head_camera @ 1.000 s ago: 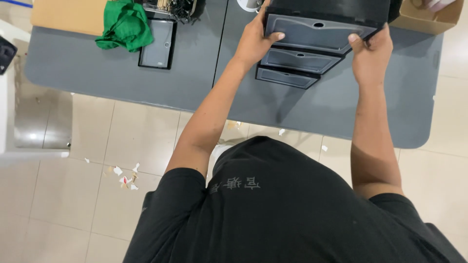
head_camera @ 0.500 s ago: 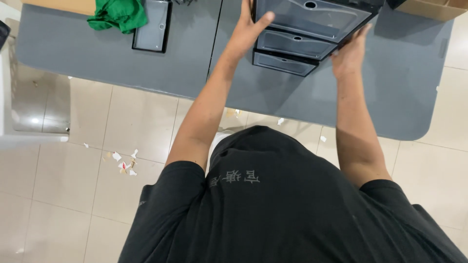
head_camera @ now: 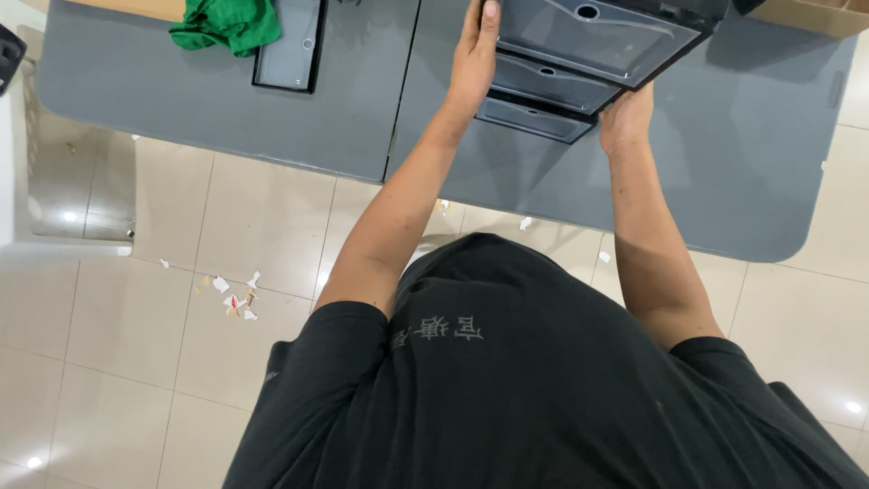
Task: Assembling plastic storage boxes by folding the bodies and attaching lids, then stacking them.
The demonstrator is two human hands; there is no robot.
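Now both hands are on a dark drawer unit (head_camera: 579,68) with three translucent grey drawers, which stands on the grey surface (head_camera: 226,118) near its far edge and is cut off by the top of the picture. The left hand (head_camera: 475,59) lies flat against the left side of the drawer unit, the fingers stretched out and close together, and the thumb up at the top drawer's corner. The right hand (head_camera: 626,118) is at the lower right corner of the drawer unit, just under the protruding top drawer; its fingers go under or behind the unit, so I cannot tell if they are spread or curled, only that the hand touches it. The drawers step out one over the other, the top one the most forward, and each has a small round hole in its front.

Left of the drawer unit, well apart from it, a flat black tray (head_camera: 291,45) lies on the surface, and a crumpled green cloth (head_camera: 226,23) lies just beside that tray, further to the left. Right of the drawer unit, at the top corner, a part of a cardboard box (head_camera: 810,14) shows. Below the drawer unit, past the surface's near edge, small paper scraps (head_camera: 231,299) lie on the tiled floor (head_camera: 109,362).
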